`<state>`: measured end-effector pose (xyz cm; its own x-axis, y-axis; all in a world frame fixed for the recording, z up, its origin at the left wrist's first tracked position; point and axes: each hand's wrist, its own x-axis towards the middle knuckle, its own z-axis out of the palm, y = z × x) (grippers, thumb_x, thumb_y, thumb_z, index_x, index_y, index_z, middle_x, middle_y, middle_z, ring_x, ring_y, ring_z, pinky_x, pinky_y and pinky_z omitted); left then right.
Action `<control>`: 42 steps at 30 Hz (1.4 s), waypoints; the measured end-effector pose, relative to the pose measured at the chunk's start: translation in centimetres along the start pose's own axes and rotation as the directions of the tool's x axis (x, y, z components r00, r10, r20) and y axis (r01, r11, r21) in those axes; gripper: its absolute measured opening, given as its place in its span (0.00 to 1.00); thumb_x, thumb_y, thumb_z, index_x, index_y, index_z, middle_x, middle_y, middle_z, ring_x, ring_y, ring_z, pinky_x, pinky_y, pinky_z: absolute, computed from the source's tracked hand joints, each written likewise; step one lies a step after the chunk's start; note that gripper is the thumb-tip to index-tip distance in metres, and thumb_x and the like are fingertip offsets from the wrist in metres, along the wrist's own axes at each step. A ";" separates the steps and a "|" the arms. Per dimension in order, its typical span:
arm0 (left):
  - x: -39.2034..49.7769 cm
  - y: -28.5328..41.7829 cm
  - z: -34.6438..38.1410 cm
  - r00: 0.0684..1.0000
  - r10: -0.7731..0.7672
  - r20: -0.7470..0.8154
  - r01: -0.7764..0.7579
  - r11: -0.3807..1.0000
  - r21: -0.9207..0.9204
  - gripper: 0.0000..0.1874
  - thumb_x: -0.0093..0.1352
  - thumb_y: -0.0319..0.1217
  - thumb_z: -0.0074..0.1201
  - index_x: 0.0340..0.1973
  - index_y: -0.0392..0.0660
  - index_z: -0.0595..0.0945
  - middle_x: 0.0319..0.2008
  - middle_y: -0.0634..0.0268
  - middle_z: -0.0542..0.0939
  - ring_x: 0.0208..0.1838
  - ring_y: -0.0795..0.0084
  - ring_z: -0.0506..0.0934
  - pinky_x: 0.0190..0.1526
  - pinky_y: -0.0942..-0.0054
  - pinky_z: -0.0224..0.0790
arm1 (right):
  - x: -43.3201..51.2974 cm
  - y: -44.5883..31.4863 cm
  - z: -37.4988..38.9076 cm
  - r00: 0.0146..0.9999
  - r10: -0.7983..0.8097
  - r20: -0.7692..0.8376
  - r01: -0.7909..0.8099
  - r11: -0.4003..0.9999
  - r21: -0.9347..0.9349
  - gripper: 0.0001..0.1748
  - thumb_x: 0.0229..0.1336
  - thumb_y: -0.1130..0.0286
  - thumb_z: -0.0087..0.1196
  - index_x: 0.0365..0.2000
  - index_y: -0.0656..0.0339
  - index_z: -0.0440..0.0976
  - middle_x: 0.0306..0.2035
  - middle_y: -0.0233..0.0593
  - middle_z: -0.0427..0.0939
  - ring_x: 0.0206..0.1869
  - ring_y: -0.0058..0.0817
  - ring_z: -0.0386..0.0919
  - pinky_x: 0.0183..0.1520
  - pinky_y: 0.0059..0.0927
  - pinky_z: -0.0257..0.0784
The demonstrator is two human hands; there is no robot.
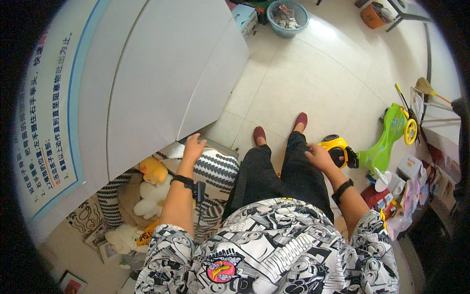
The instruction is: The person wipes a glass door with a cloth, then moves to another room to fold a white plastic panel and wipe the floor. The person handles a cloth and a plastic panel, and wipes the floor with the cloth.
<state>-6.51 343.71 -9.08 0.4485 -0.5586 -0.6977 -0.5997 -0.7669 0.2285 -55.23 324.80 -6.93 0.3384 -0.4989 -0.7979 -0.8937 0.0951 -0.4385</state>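
Note:
My left hand (194,147) is over the edge of a cushion with black leaf-pattern stripes (216,169), close to the lower corner of a large pale panel (161,84). Its fingers are apart and nothing shows in them; whether it touches the cushion I cannot tell. Beside that forearm lie a yellow plush toy (154,170) and a white plush toy (149,196). My right hand (319,156) hangs by my black trouser leg (301,176), fingers loosely bent around nothing visible. Just past it stands a yellow and black ride-on toy (336,150), partly hidden by the hand and forearm.
A green ride-on scooter (383,141) with a yellow wheel stands at right, above a pile of toys and bags (400,191). Farther off are a blue wastebasket (287,31) with wrappers, an orange bucket (373,16) and a broom (425,86). Pale tiles (293,73) cover the floor.

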 end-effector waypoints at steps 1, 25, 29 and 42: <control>0.8 -0.4 -0.8 1.000 -0.025 -0.017 0.025 0.999 -0.020 0.32 0.68 0.43 0.57 0.62 0.35 0.75 0.62 0.40 0.74 0.67 0.44 0.70 0.68 0.56 0.61 | -0.9 1.6 -0.2 1.000 0.009 -0.013 -0.009 1.000 0.027 0.22 0.60 0.62 0.58 0.51 0.64 0.77 0.49 0.58 0.81 0.53 0.53 0.79 0.57 0.45 0.74; 1.2 20.2 4.9 0.900 0.146 0.411 -0.162 0.987 0.005 0.31 0.68 0.46 0.57 0.61 0.39 0.77 0.58 0.45 0.79 0.61 0.47 0.76 0.62 0.58 0.69 | -10.4 23.6 -5.5 0.938 0.346 -0.037 -0.312 0.883 0.349 0.26 0.62 0.57 0.58 0.54 0.65 0.77 0.49 0.54 0.83 0.52 0.50 0.81 0.56 0.43 0.75; 1.5 27.0 5.3 0.921 0.249 0.298 -0.268 0.963 0.023 0.31 0.67 0.45 0.59 0.60 0.39 0.77 0.55 0.46 0.81 0.58 0.48 0.78 0.60 0.59 0.71 | -8.7 27.0 -12.5 0.945 0.313 -0.096 -0.244 0.869 0.431 0.25 0.61 0.63 0.58 0.53 0.70 0.76 0.35 0.48 0.84 0.36 0.31 0.83 0.41 0.33 0.78; 11.0 39.9 3.6 0.898 0.203 0.390 -0.288 0.941 0.176 0.32 0.64 0.47 0.63 0.57 0.38 0.80 0.51 0.44 0.83 0.54 0.48 0.81 0.57 0.59 0.74 | -0.3 28.9 -29.0 0.908 0.364 -0.209 -0.179 0.786 0.592 0.29 0.60 0.56 0.57 0.57 0.64 0.76 0.44 0.56 0.84 0.47 0.44 0.83 0.52 0.38 0.77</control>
<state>-27.89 308.08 -10.12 0.0233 -0.5341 -0.8451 -0.8103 -0.5052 0.2970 -89.77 302.74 -7.35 -0.0793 -0.5980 -0.7976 -0.5888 0.6737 -0.4466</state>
